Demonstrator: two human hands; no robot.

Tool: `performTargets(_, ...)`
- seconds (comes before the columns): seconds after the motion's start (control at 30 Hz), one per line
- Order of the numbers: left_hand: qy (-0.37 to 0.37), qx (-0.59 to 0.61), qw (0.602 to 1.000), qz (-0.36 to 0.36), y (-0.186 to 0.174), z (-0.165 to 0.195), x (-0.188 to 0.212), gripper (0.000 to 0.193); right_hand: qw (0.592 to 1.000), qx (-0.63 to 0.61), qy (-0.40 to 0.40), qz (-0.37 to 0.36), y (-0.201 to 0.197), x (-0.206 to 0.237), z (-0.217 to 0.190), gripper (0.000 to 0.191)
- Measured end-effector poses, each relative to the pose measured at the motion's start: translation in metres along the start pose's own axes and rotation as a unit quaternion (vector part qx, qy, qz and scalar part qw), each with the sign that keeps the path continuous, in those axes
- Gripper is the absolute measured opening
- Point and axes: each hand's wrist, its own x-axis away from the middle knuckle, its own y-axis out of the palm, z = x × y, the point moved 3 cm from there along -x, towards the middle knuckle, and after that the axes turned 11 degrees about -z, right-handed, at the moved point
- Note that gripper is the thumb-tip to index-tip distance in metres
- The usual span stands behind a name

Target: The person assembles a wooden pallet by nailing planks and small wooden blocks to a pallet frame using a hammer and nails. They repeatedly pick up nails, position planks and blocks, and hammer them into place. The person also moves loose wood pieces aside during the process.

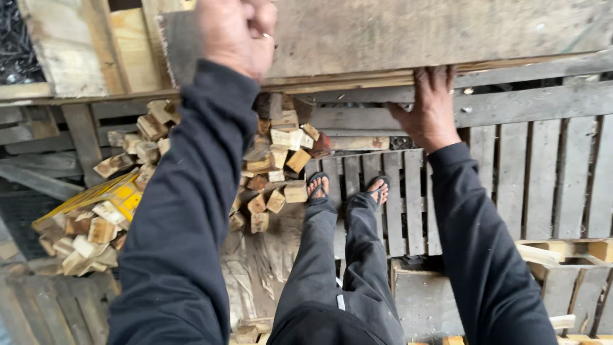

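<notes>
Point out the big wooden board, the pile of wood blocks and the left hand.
wooden board (pixel 408 29), head view, on its flat grey face.
pile of wood blocks (pixel 281 156), head view, on a pale block mid-pile.
left hand (pixel 236 32), head view, on the back of the hand.

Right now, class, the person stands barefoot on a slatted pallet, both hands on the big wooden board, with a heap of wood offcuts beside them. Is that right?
Not quite: the head view shows sandals, not bare feet. Both hands, left hand and right hand, do grip the wooden board, above the pallet, beside the offcuts.
</notes>
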Motion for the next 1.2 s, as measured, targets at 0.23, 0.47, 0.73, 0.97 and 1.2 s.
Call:
performTargets(0.23, -0.056, 0.182, 0.958, 0.213, -0.023, 0.042, 0.161, 0.026, 0.996, 0.066, 0.055, -0.021, 0.029, -0.005, 0.001, 0.112)
performTargets(0.47, -0.169, 0.32, 0.816, 0.45, -0.037, -0.053, 0.308, 0.024, 0.991, 0.079, 0.107, -0.022, 0.04, -0.006, -0.01, 0.108)
performTargets(0.73, -0.193, 0.303, 0.88, 0.311, 0.0, -0.051, 0.299, 0.026, 0.982, 0.066, 0.166, -0.063, 0.016, -0.015, -0.037, 0.096)
performTargets(0.97, -0.228, 0.181, 0.923, 0.252, 0.022, -0.034, 0.257, 0.033, 0.983, 0.042, 0.168, -0.056, -0.008, -0.017, -0.063, 0.098)
performTargets(1.2, -0.248, 0.132, 0.943, 0.177, 0.057, -0.013, 0.244, 0.031, 0.969, 0.022, 0.228, -0.094, -0.023, -0.02, -0.076, 0.102)
